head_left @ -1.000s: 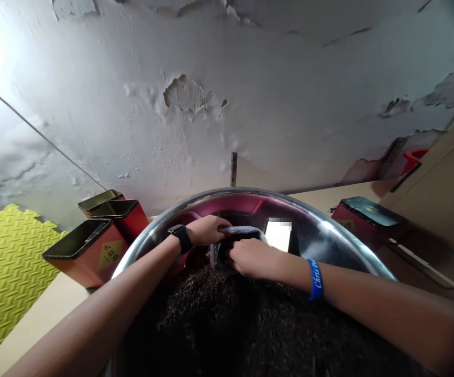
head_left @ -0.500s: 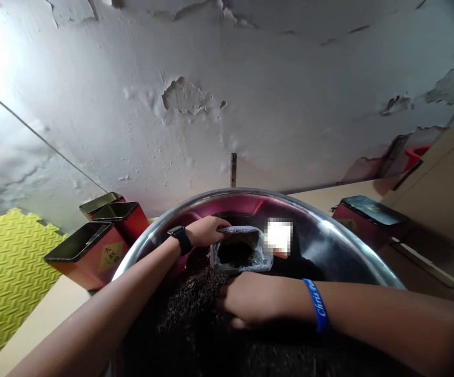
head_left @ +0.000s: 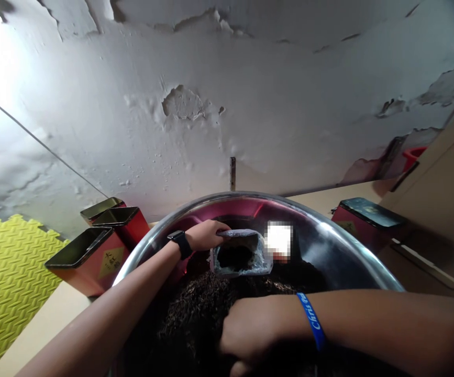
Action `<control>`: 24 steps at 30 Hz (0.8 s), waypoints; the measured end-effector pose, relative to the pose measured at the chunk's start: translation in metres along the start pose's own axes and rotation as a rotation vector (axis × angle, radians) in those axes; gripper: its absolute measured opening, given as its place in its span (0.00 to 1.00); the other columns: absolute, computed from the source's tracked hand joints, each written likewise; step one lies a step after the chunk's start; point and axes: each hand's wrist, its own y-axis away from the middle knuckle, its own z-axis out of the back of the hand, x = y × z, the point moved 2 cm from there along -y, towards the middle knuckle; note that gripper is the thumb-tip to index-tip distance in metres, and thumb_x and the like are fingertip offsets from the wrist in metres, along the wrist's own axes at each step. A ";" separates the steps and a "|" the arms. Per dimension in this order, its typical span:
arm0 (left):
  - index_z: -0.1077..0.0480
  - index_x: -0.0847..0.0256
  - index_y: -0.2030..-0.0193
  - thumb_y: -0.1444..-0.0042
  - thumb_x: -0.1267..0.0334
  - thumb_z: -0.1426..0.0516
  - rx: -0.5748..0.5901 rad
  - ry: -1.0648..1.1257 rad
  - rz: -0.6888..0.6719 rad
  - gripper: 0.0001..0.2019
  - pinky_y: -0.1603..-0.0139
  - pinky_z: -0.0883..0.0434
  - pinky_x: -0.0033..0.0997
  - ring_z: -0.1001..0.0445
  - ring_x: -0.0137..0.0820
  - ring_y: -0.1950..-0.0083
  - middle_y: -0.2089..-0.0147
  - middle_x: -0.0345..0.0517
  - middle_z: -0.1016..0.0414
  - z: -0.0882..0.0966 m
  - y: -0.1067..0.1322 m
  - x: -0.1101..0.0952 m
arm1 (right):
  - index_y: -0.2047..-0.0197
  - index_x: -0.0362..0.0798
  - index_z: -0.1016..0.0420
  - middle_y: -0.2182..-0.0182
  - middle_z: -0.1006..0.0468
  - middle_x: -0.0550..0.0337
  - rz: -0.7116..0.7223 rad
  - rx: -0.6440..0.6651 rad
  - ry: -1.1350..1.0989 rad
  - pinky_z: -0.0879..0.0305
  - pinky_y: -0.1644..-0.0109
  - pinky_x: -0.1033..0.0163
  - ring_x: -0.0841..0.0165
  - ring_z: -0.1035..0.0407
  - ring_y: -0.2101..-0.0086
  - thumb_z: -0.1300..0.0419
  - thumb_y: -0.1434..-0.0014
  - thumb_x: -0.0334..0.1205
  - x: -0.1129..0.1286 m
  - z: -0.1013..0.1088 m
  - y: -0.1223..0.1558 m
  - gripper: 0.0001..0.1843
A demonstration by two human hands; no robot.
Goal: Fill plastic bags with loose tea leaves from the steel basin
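Note:
A large metal basin (head_left: pixel 362 256) holds a heap of dark, dry tea leaves (head_left: pixel 195 303). Inside it, a crinkled plastic bag (head_left: pixel 265 262) lies with its mouth open towards me, dark within. My left hand (head_left: pixel 205 235), with a black watch at the wrist, is closed on the upper left edge of that bag. Below the bag mouth, my right hand (head_left: pixel 250 324) is curled down at the leaves, a blue wristband on its arm. Its fingertips are in deep shadow, so what they hold is hidden.
Several open red tins (head_left: pixel 111 262) with dark rims stand left of the basin. Another red tin with a dark top (head_left: pixel 372 213) is at the right, near a cardboard box (head_left: pixel 442 188). A yellow foam mat (head_left: pixel 18 293) covers the floor at left. Behind is a peeling wall (head_left: pixel 289 115).
My right hand has drawn back towards me, away from the bag mouth, and curled over the leaves. The left hand keeps its hold on the bag edge.

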 end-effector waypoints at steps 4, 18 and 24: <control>0.29 0.59 0.56 0.48 0.60 0.50 0.004 -0.004 -0.001 0.15 0.64 0.37 0.23 0.30 0.29 0.63 0.61 0.42 0.25 -0.001 0.001 0.000 | 0.63 0.48 0.28 0.74 0.25 0.58 -0.012 -0.173 0.054 0.50 0.79 0.64 0.68 0.34 0.78 0.52 0.45 0.56 -0.004 0.005 0.002 0.22; 0.29 0.60 0.55 0.46 0.63 0.52 -0.018 -0.050 -0.056 0.15 0.61 0.35 0.26 0.30 0.32 0.60 0.57 0.45 0.26 0.000 0.001 -0.003 | 0.63 0.44 0.31 0.68 0.27 0.53 -0.412 -0.543 0.087 0.41 0.68 0.61 0.64 0.32 0.69 0.56 0.42 0.51 -0.070 0.018 0.022 0.21; 0.30 0.58 0.54 0.48 0.67 0.52 -0.034 -0.053 -0.090 0.16 0.59 0.36 0.25 0.30 0.30 0.60 0.56 0.42 0.26 -0.002 0.002 0.000 | 0.65 0.43 0.32 0.66 0.29 0.53 -0.292 -0.695 0.200 0.42 0.59 0.59 0.66 0.36 0.63 0.55 0.41 0.45 -0.057 0.024 0.021 0.16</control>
